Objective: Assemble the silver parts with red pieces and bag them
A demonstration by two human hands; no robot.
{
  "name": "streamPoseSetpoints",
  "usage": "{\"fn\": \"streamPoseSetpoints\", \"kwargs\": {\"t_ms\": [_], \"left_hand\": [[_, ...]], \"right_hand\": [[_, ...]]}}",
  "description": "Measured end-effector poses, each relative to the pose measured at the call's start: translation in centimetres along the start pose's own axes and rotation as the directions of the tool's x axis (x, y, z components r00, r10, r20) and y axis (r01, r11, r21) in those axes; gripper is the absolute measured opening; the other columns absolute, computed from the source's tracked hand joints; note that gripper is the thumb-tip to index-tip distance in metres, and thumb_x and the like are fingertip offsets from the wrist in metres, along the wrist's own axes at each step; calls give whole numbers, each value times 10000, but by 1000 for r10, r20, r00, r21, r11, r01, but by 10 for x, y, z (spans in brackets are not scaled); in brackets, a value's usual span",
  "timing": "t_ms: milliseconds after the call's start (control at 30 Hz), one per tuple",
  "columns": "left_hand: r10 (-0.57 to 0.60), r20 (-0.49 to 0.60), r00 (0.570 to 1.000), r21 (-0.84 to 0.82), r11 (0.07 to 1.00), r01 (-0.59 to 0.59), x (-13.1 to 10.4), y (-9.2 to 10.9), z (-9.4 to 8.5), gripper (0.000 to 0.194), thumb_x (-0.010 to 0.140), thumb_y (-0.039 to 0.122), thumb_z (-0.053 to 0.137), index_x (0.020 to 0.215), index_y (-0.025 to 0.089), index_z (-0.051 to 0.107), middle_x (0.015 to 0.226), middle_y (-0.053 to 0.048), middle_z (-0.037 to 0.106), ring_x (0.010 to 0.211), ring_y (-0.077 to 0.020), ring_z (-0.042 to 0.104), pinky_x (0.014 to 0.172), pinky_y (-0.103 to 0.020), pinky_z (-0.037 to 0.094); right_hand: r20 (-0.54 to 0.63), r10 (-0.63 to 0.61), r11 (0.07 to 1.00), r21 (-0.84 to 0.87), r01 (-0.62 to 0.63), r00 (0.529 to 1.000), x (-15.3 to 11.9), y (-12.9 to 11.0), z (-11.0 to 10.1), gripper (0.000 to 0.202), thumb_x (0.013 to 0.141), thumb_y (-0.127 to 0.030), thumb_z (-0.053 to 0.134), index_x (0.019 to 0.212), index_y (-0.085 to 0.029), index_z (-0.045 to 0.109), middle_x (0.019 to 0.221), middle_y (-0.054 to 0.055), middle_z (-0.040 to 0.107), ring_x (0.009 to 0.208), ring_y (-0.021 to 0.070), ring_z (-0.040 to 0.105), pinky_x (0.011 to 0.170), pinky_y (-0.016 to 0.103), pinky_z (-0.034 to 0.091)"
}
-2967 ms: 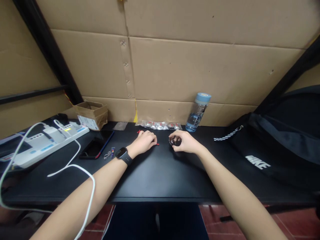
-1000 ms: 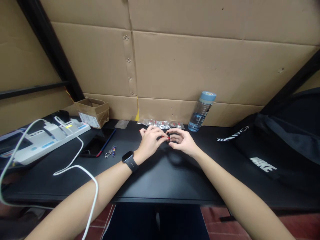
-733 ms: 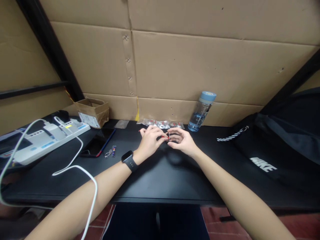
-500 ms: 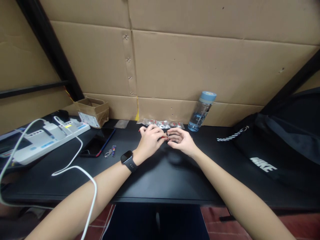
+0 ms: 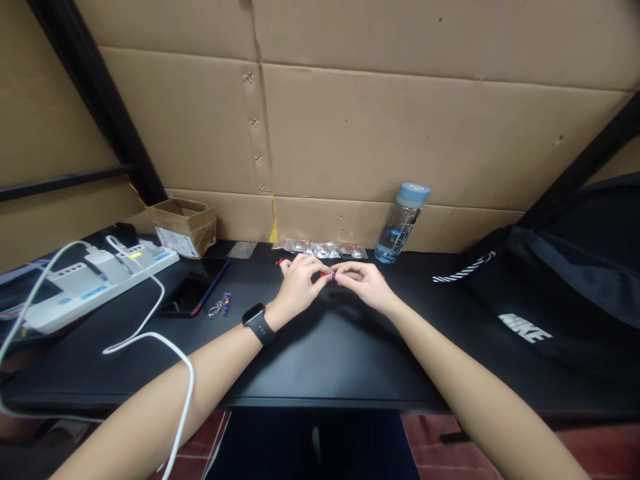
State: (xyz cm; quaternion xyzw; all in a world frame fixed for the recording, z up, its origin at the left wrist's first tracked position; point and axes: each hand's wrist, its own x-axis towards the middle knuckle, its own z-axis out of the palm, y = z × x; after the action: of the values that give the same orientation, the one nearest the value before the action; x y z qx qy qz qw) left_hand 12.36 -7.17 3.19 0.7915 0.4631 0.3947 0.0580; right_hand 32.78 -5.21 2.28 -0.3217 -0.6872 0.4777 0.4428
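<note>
My left hand (image 5: 300,281), with a black watch (image 5: 259,323) on its wrist, is closed in a pinch above the middle of the black table. Facing it, my right hand (image 5: 367,285) is pinched too. Between the fingertips of both hands is a small thin metal piece (image 5: 332,272), seen nearly edge-on; its kind is too small to make out. A red bit (image 5: 279,262) shows at the left hand's outer fingers. Just behind the hands lies a clear plastic strip (image 5: 323,249) of packets with round silvery and red items.
A water bottle (image 5: 401,223) stands behind my right hand. On the left are a small keychain (image 5: 227,305), a dark tablet (image 5: 195,287), a power strip (image 5: 60,307), a white cable (image 5: 150,333) and a cardboard box (image 5: 186,223). A black bag (image 5: 545,300) sits at right.
My right fingers have closed in on the small metal piece, which has turned from a ring-like outline to nearly edge-on. My left hand has barely moved.
</note>
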Motion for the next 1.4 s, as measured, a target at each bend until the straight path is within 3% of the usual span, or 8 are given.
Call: {"fn": "streamPoseSetpoints", "kwargs": {"t_ms": [167, 333, 433, 600, 733, 900, 1167, 1400], "left_hand": [[25, 10, 1000, 3, 1000, -25, 0, -2, 0, 125, 945, 305, 650, 899, 261, 757, 1014, -25, 741, 1041, -238, 579, 878, -408, 287], [60, 60, 996, 6, 998, -60, 0, -5, 2, 137, 953, 292, 627, 905, 250, 748, 1008, -38, 737, 1039, -242, 577, 883, -408, 304], [100, 92, 991, -11, 995, -99, 1, -7, 1, 117, 959, 283, 610, 938, 245, 719, 1053, -38, 726, 1077, -242, 577, 907, -406, 324], [118, 126, 985, -132, 986, -102, 1, -7, -3, 234, 1002, 269, 493, 1207, 265, 606, 1245, -59, 646, 1183, -236, 558, 952, -391, 398], [145, 151, 978, -105, 986, -130, -1, -2, -4, 360, 941, 379, 610, 1290, 294, 579, 1326, -71, 595, 1242, -276, 523, 1004, -420, 402], [138, 182, 974, -37, 990, -133, -2, -7, 2, 259, 910, 328, 642, 1165, 288, 664, 1281, -52, 609, 1194, -267, 527, 981, -412, 397], [104, 293, 951, -24, 995, -101, -3, -17, 13, 168, 905, 416, 674, 1039, 340, 741, 1223, -13, 642, 1169, -275, 506, 980, -448, 367], [84, 265, 961, -90, 994, -62, -3, -17, 19, 165, 934, 392, 640, 1013, 297, 750, 1168, -26, 676, 1132, -252, 540, 996, -432, 377]], "right_hand": [[14, -87, 979, -184, 89, 996, 0, -2, -1, 209, 894, -402, 695, 868, -199, 733, 1159, 93, 722, 1053, 238, 703, 964, 396, 552], [39, -227, 878, -424, 222, 973, -1, -5, 1, 163, 921, -323, 635, 838, -223, 734, 1117, 83, 705, 1047, 239, 669, 882, 375, 547], [41, -228, 861, -458, 221, 973, 0, -7, 0, 138, 900, -283, 635, 826, -215, 731, 1138, 88, 674, 1034, 231, 660, 868, 363, 536], [35, -247, 826, -515, 229, 968, 1, -6, -5, 101, 865, -237, 653, 790, -208, 715, 1175, 89, 627, 1111, 237, 628, 985, 387, 484], [68, -267, 807, -530, 261, 961, 1, -3, -7, 91, 864, -225, 653, 797, -216, 715, 1182, 79, 615, 1124, 236, 617, 1028, 403, 462], [68, -268, 797, -545, 261, 961, 1, -2, -6, 81, 845, -204, 659, 776, -213, 701, 1199, 87, 600, 1153, 246, 602, 1041, 416, 453], [53, -250, 780, -580, 234, 967, 1, -5, -11, 86, 803, -175, 674, 722, -199, 689, 1208, 89, 597, 1152, 255, 600, 1026, 414, 445], [105, -199, 758, -614, 221, 974, 0, -1, -13, 75, 811, -180, 686, 742, -199, 709, 1201, 83, 595, 1114, 245, 600, 1034, 425, 441]]}}
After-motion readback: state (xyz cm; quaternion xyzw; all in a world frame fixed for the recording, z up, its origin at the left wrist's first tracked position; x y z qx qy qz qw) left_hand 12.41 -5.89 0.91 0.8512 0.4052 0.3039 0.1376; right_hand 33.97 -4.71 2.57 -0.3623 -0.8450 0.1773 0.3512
